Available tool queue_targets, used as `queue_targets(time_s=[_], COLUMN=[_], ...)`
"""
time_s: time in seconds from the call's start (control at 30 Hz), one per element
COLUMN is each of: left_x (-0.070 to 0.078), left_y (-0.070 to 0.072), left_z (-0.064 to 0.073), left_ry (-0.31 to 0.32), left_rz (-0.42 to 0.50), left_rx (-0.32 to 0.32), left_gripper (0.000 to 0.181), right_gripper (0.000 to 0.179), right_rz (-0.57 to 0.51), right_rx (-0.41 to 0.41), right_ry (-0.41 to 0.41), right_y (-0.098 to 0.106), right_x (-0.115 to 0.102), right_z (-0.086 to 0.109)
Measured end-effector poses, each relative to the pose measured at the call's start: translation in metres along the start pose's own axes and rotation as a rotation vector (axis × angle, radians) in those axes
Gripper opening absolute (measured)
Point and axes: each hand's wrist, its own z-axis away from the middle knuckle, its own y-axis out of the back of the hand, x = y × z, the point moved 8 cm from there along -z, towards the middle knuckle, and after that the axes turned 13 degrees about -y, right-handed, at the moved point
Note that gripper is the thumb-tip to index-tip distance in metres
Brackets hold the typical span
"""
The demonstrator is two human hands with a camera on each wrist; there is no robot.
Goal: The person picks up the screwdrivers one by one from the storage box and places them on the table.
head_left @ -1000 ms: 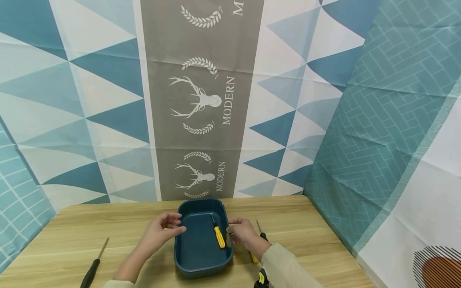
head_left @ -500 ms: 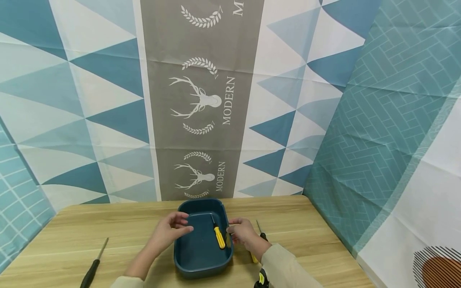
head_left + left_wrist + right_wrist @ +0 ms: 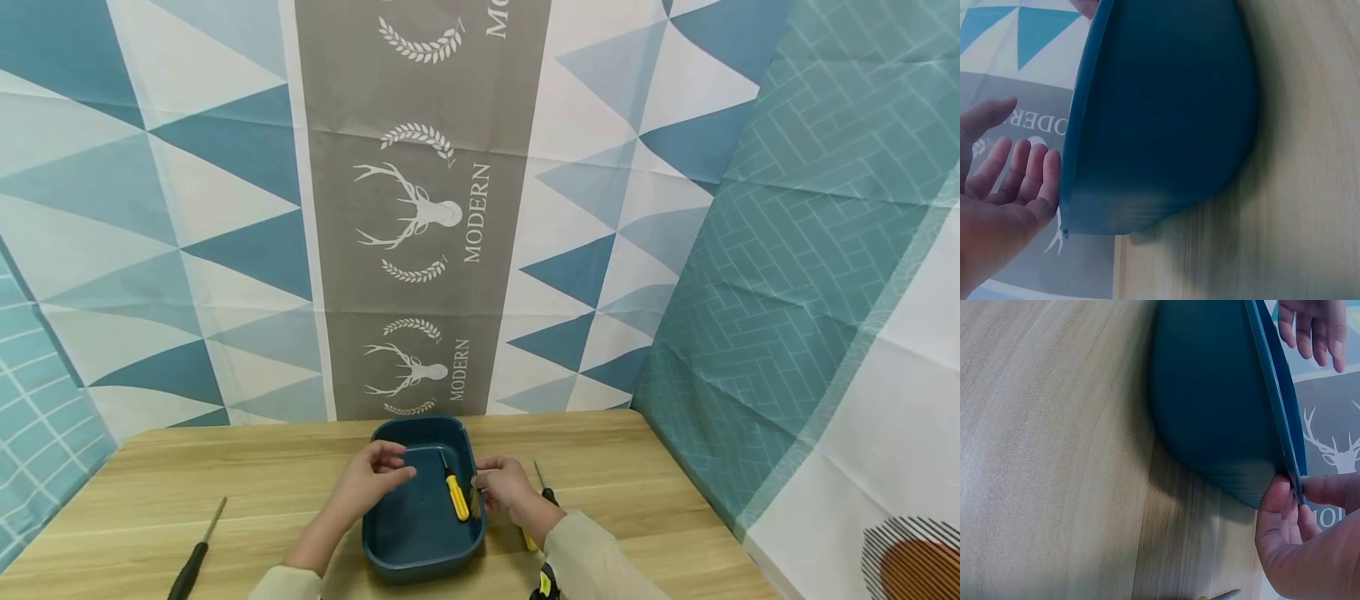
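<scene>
A dark blue plastic bin (image 3: 416, 533) stands on the table, with a yellow-handled screwdriver (image 3: 457, 497) lying inside near its right wall. My right hand (image 3: 507, 487) pinches the bin's right rim; in the right wrist view the thumb and fingers (image 3: 1272, 515) grip either side of the edge. My left hand (image 3: 372, 477) hovers over the left rim, fingers loosely bent and apart from the thumb, holding nothing. In the left wrist view its fingertips (image 3: 1052, 165) are right beside the bin's rim (image 3: 1075, 125).
A black-handled screwdriver (image 3: 191, 567) lies on the wooden table (image 3: 285, 467) at the left. Right of the bin are another black-handled screwdriver (image 3: 549, 493), a yellow handle (image 3: 528, 540) and a black-and-yellow object (image 3: 546, 582), partly hidden by the right arm. Patterned cloth (image 3: 405, 275) hangs behind.
My left hand has moved rightward, from beside the bin to over its left part. The right hand stays at the right rim; bin and screwdriver have not moved.
</scene>
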Motion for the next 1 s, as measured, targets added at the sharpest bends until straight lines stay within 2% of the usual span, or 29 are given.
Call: queue_targets(time_s=[0.07,0.23,0.63,0.87,1.0], left_x=[-0.002,-0.002,-0.001,-0.003,-0.005], left_y=[-0.003,-0.009,-0.021,-0.03,-0.033], left_z=[0.0,-0.001,-0.004,-0.005,-0.005], left_ry=[0.05,0.094,0.12,0.137,0.154], left_rz=[0.012,0.023,0.059,0.065,0.073], left_rx=[0.003,0.012,0.021,-0.013,-0.012], left_gripper=[0.038,0.039,0.041,0.043,0.044], right_gripper=[0.032,0.032,0.032,0.033,0.033], right_rz=[-0.004,-0.008,-0.002,-0.002,0.001], right_rx=[-0.001,-0.003,-0.006,-0.007,-0.005], right_ry=[-0.001,-0.005,-0.007,-0.001,0.002], right_y=[0.0,0.0,-0.001,0.0,0.0], right_x=[0.0,0.0,0.001,0.001,0.002], right_z=[0.0,0.001,-0.001,0.0,-0.001])
